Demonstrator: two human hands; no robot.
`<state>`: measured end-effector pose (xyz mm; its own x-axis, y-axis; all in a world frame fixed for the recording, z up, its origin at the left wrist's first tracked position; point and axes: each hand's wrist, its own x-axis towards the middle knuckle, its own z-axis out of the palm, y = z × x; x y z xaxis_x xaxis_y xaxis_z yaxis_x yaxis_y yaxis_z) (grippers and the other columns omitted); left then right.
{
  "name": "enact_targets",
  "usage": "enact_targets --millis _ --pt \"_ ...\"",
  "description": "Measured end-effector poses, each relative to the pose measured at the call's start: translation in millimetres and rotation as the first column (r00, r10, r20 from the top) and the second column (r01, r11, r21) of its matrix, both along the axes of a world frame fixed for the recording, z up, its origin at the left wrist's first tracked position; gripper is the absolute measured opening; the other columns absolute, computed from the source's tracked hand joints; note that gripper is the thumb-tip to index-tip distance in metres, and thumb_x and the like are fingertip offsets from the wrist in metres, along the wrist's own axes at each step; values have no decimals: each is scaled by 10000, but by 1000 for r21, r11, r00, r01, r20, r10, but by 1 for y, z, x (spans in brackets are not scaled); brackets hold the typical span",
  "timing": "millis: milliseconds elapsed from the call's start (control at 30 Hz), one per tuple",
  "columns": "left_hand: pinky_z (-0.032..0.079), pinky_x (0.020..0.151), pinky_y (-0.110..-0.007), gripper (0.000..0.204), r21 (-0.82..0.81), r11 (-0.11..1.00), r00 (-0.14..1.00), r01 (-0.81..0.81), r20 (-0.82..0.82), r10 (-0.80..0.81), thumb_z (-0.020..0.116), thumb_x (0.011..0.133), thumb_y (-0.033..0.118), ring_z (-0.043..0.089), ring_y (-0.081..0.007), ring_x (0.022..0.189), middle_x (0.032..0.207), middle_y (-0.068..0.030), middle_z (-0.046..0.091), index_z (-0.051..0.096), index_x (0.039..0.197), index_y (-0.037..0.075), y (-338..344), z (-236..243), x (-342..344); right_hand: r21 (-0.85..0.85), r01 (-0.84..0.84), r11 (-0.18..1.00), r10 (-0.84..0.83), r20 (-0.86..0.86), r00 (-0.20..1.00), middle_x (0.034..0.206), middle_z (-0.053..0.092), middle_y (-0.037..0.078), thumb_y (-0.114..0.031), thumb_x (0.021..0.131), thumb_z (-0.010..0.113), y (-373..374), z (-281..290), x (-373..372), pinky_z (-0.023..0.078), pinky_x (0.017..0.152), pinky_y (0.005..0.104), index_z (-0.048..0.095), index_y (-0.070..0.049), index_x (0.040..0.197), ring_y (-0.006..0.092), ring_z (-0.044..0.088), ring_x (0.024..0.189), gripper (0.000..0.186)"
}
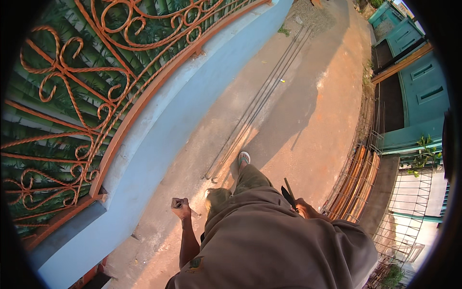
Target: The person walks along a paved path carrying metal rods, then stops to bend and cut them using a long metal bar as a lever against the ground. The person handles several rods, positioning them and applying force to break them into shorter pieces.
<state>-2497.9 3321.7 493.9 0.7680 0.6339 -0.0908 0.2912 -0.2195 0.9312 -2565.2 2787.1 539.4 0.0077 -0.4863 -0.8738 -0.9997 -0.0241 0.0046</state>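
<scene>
My left hand (181,208) is held out beside my body in a closed fist, and nothing shows sticking out of it. Under it is the paved ground, near the blue low wall. My right hand (304,208), partly hidden by my brown shirt, grips a hand tool (288,196) close to my hip. Two long prongs of this tool point up and forward: one dark and broad like a blade, the other thin and tan. Its exact kind cannot be made out. A foot in a sandal (244,157) is stretched ahead of me.
Several long thin metal rods (260,103) with bent ends lie along the ground ahead. At left, a blue wall (159,144) carries an orange twisted-metal fence (62,70). Bundled rusty bars (358,178), wire mesh (409,207) and a teal gate (423,86) line the right side.
</scene>
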Motion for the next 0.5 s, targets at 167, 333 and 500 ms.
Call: enact_targets --millis 167,333,500 --pt "373 543 -256 219 71 986 985 150 75 -156 610 644 -52 423 -98 557 602 -19 469 420 618 55 -56 46 112 164 -213 963 222 -41 974 626 541 91 -143 855 627 -26 -19 78 391 427 321 619 66 864 170 494 498 209" --pt "398 571 -257 208 47 932 929 359 75 -361 623 657 -43 449 -96 586 621 -19 491 438 644 50 -138 62 249 418 -276 866 280 53 958 592 531 83 -164 878 610 -61 -61 189 392 440 332 589 25 820 163 479 486 199" --pt "415 611 -257 231 -60 977 963 205 188 -191 636 661 -65 450 -101 623 658 -9 484 437 660 52 -198 54 349 409 -374 832 311 214 926 565 473 69 -140 865 585 -68 -62 249 332 393 356 543 42 760 160 447 471 214"
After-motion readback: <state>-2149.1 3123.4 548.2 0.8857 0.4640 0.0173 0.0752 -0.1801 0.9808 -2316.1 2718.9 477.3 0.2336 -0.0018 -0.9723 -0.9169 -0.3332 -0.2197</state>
